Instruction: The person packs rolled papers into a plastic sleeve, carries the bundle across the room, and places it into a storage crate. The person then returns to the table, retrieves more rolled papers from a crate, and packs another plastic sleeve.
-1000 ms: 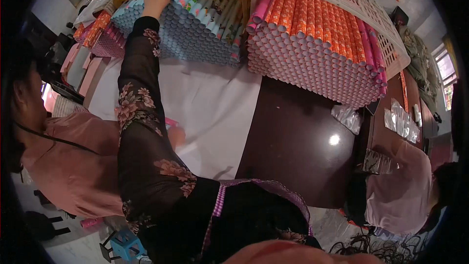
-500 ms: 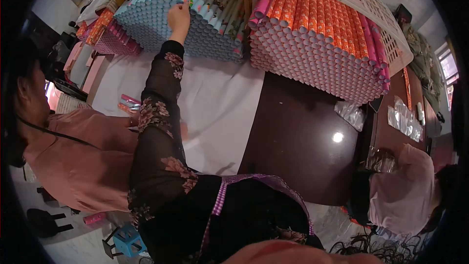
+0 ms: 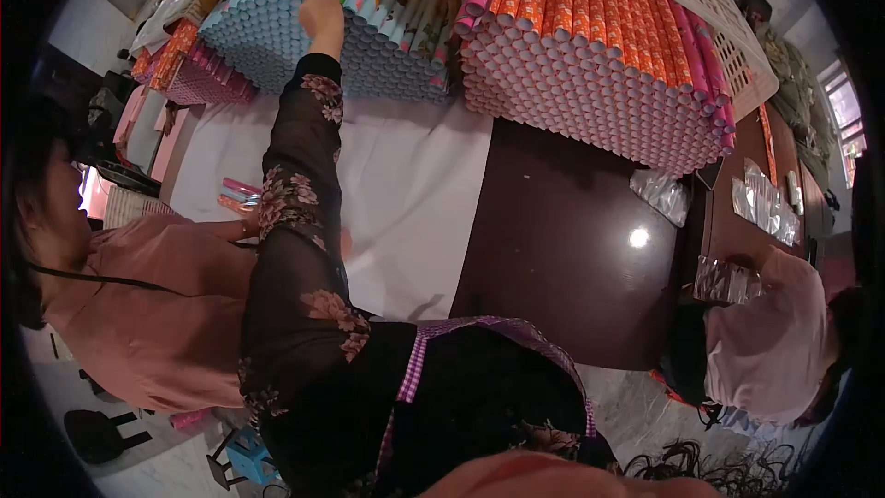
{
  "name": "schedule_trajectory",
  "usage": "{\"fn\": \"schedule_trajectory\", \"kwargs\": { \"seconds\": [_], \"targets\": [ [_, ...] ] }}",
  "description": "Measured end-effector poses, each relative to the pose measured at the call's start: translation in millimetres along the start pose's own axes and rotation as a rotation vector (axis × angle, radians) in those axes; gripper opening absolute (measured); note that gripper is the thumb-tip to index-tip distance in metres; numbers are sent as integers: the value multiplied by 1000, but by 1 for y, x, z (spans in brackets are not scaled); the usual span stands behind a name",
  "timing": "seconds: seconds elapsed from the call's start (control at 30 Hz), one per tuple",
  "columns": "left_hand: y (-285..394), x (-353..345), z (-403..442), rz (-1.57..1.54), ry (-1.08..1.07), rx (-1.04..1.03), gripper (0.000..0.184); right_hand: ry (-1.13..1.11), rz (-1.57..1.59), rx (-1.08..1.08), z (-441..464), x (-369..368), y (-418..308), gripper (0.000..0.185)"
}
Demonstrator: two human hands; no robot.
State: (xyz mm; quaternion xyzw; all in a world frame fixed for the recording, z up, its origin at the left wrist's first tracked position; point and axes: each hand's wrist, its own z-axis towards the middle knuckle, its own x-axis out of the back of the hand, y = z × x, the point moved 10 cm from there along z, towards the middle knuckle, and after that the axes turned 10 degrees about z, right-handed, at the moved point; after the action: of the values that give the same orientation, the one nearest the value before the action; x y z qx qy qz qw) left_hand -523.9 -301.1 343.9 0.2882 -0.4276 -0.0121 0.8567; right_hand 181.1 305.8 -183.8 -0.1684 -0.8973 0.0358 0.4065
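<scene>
My left hand [image 3: 323, 18], in a black floral sleeve, reaches to the stack of light blue patterned tubes [image 3: 267, 41]. Its fingers are closed against the tube ends near the top row; what they hold is hidden. My right hand does not show. To the right of that stack are orange patterned tubes [image 3: 576, 9] with a few pink ones at the sides. A co-worker at the left [image 3: 152, 286] has a hand by a few short pink, blue and orange rolls [image 3: 238, 194] on the white cloth [image 3: 415, 184].
A dark tabletop [image 3: 562, 249] lies beside the cloth, with clear plastic bags [image 3: 659, 195] near its right edge. Another person [image 3: 770, 337] sits at the right, handling clear packets [image 3: 728, 281]. A blue stool [image 3: 251, 455] stands low at the left. Pink tubes [image 3: 207, 78] are stacked farther left.
My left hand has moved from the top of the blue stack down and right, then slightly left along the tube ends. The small rolls beside the co-worker have come into view.
</scene>
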Motion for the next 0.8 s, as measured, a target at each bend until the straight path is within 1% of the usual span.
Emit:
{"fn": "schedule_trajectory", "kwargs": {
  "seconds": [0.03, 0.1, 0.13, 0.2, 0.27, 0.33, 0.37, 0.4, 0.43, 0.47, 0.5, 0.53, 0.57, 0.63, 0.67, 0.73, 0.77, 0.8],
  "targets": [
    [-1, -6, -4, 1, -4, 5, 38, -4, -16, 3, -4, 6, -2, 23],
    [-15, 6, -29, -431, 365, 142, 39, -13, -46, 9, -11, 5, 6, 23],
    [-10, 1, -44, -429, 363, 144, 39, -17, -60, 13, -14, 9, 5, 23],
    [30, -11, -80, -286, 226, -94, 38, -22, -87, 19, -18, 14, 6, 23],
    [50, -84, -106, 37, -140, -256, 36, -23, -109, 22, -22, 17, 7, 23],
    [68, -97, -142, 179, -215, -297, 33, -24, -132, 19, -27, 18, 12, 23],
    [61, -114, -143, 169, -217, -300, 33, -20, -145, 15, -26, 18, 17, 24],
    [56, -139, -147, 214, -152, -413, 32, -15, -157, 11, -25, 19, 23, 24],
    [70, -138, -154, 256, -85, -524, 30, -9, -172, 7, -23, 17, 33, 24],
    [75, -141, -155, 246, -83, -524, 30, -4, -186, 4, -8, 17, 37, 24],
    [70, -144, -152, 251, -83, -438, 28, 1, -189, -1, -7, 20, 40, 24],
    [66, -140, -151, 261, -85, -351, 26, 41, -28, 86, -7, 26, 33, 24],
    [67, -137, -151, 262, -87, -347, 26, 77, 131, 175, -9, 32, 28, 24],
    [80, -130, -155, 276, -65, -478, 23, 148, 458, 355, -13, 44, 17, 25],
    [79, -128, -152, 281, -64, -479, 23, 183, 626, 445, -15, 48, 12, 26],
    [75, -135, -142, 251, -147, -428, 21, 254, 963, 616, -24, 56, 10, 28],
    [70, -144, -136, 249, -147, -428, 21, 294, 1129, 699, -29, 61, 16, 29],
    [67, -154, -133, 265, -166, -476, 22, 336, 1292, 782, -33, 65, 25, 30]
  ]
}}
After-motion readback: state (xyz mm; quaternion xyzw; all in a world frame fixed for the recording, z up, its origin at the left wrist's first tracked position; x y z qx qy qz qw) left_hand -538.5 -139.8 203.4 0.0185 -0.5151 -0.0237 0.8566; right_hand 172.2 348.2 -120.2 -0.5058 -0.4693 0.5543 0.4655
